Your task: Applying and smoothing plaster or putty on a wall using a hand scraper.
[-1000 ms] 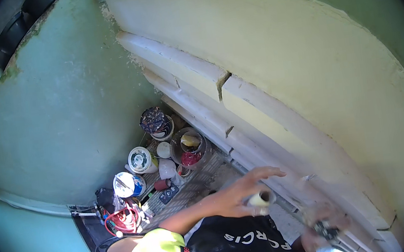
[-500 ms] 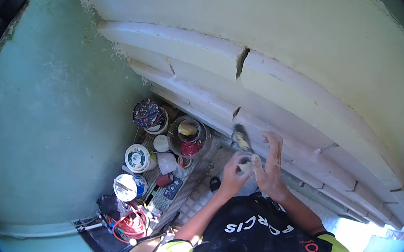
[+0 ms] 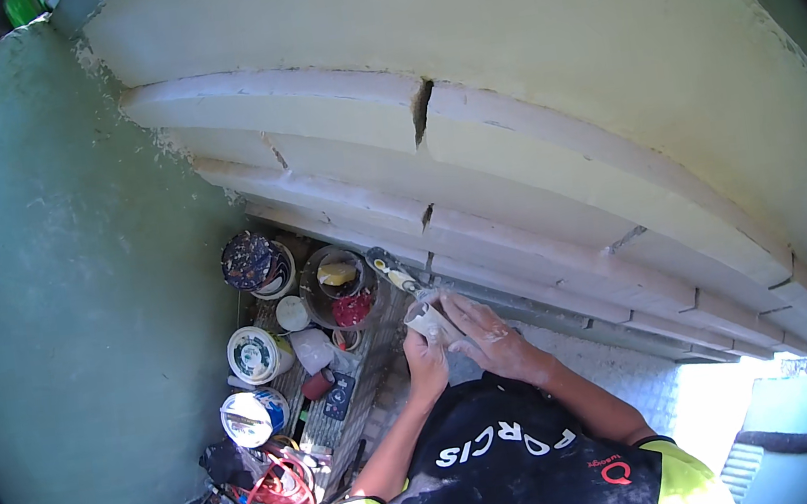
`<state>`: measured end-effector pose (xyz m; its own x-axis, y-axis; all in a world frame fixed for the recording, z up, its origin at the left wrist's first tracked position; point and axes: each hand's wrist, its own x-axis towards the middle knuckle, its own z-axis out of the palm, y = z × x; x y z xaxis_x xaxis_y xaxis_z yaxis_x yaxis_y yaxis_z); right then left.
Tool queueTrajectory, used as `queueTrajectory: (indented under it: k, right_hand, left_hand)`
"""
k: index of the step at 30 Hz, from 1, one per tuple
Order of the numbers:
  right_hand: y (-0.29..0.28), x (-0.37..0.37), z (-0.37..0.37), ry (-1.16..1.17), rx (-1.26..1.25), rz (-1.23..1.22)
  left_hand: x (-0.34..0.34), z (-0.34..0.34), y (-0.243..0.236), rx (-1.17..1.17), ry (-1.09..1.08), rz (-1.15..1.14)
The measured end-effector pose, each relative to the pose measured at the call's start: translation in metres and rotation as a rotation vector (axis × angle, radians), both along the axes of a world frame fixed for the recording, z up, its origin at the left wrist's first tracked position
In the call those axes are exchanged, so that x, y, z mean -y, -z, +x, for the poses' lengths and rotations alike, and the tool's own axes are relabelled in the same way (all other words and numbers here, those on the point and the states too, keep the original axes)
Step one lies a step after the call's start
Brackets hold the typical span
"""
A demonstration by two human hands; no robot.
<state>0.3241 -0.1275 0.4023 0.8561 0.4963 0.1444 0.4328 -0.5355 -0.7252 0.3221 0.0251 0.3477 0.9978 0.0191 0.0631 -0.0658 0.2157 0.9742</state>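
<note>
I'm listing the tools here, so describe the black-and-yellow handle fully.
The handle is long and slim, mostly black with yellow patches, and looks like plastic or rubber. Its rounded black end points up and left in the picture; the other slants down toward the right hand. What touches it there is too unclear to tell.
</note>
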Motion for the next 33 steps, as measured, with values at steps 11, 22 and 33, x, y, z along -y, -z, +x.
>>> queueTrajectory:
  k: [11, 22, 33]
  right_hand:
    - [0.019, -0.023, -0.025, 0.316, 0.251, 0.207]
    - [0.011, 0.003, 0.06, 0.582, 0.215, -0.231]
    - [0.026, 0.03, 0.046, 0.663, 0.32, -0.61]
  left_hand:
    - [0.004, 0.012, -0.04, 0.262, -0.007, -0.027]
    - [-0.073, 0.014, 0.002, -0.023, -0.194, -0.198]
    - [-0.1, -0.03, 0.006, -0.045, 0.049, -0.032]
